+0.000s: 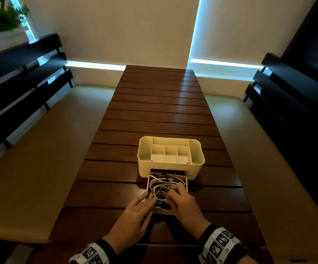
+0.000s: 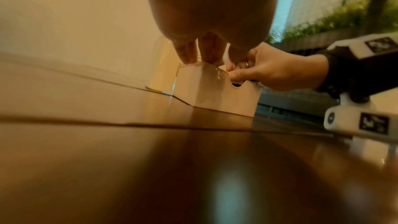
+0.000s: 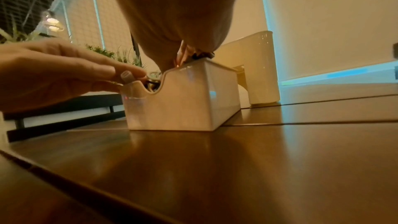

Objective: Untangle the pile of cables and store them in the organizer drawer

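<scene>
A cream organizer [image 1: 170,157] stands on the slatted wooden table [image 1: 154,111]. Its drawer [image 1: 186,182] is pulled out toward me and holds a loose coil of white, black and orange cables [image 1: 160,187]. Both hands are at the drawer's near end. My left hand [image 1: 148,198] reaches in from the left with fairly straight fingers, which lie on the cables and the near rim [image 3: 129,74]. My right hand [image 1: 174,193] has its fingers curled down into the cables, thumb by the front notch [image 2: 233,71]. The near part of the coil is hidden under both hands.
The organizer's open top compartments [image 1: 170,150] show nothing inside. Dark slatted benches [image 1: 21,88] line both sides, with pale floor between them and the table. A planter [image 1: 0,18] sits at the far left. Bare tabletop lies beyond and beside the organizer.
</scene>
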A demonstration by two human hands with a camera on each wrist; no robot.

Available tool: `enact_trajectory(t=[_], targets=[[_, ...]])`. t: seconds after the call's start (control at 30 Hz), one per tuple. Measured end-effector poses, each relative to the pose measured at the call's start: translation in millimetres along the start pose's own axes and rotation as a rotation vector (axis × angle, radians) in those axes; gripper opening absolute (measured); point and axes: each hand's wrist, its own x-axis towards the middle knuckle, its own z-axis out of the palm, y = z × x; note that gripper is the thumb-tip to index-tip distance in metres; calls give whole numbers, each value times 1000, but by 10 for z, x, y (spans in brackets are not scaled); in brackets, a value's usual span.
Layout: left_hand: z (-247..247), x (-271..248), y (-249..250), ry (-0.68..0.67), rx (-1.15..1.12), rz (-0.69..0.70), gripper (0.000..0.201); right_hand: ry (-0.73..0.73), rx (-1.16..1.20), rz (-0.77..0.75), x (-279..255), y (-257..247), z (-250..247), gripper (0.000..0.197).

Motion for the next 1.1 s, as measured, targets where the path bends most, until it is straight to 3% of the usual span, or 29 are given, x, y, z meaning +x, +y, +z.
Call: enact_trajectory(t=[0.1,0.3,0.4,0.5,0.6,0.73,0.8,0.87,0.97,1.03,1.1], targets=[[-101,90,2,-14,51,47,44,-4,-61,-62,-18,-23,-47,9],[-278,406,73,-163,83,9,18,-61,-340,-33,-130,-102,-162,17],[-332,492,102,-213,145,12,21,-232,-327,-51,-115,-33,-210,32],[-351,547,122,-263,239,46,16,-410,-379,-111,16,-24,-298,30],[-367,596,202,-283,286,19,29,-391,-373,-76,72,2,-386,16],[-369,640,267,-289,396,-13,24,-341,-183,37,39,90,-381,31],[-395,652,316,-367,458,16,21,-277,-93,120,16,81,-391,15],[-330,671,287,-416,546,47,30,-176,-161,134,28,59,-398,10],[-289,666,348,-412,629,113,31,-238,-172,177,60,-26,-301,15],[-284,630,404,-391,635,98,30,-214,-250,179,8,-136,-265,8],[-249,609,425,-335,656,40,28,-208,-330,185,-71,-117,-213,14]])
